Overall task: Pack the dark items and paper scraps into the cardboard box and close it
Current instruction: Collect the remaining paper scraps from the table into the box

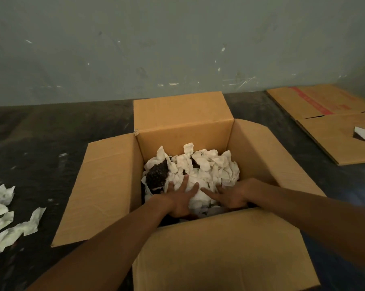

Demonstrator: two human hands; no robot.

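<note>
An open cardboard box [183, 114] stands on the dark floor with all its flaps spread out. Inside lies a heap of white paper scraps [211, 166], and a dark bumpy item [156, 176] shows at the left of the heap. My left hand [180, 198] and my right hand [232, 195] both reach into the box, palms down and fingers spread flat on the paper, holding nothing. More dark stuff under the paper is mostly hidden.
Several loose white paper scraps [7, 219] lie on the floor at the far left. Flattened cardboard sheets [324, 106] lie at the back right, with a small white-topped block [364, 136] on one. A grey-green wall runs behind the box.
</note>
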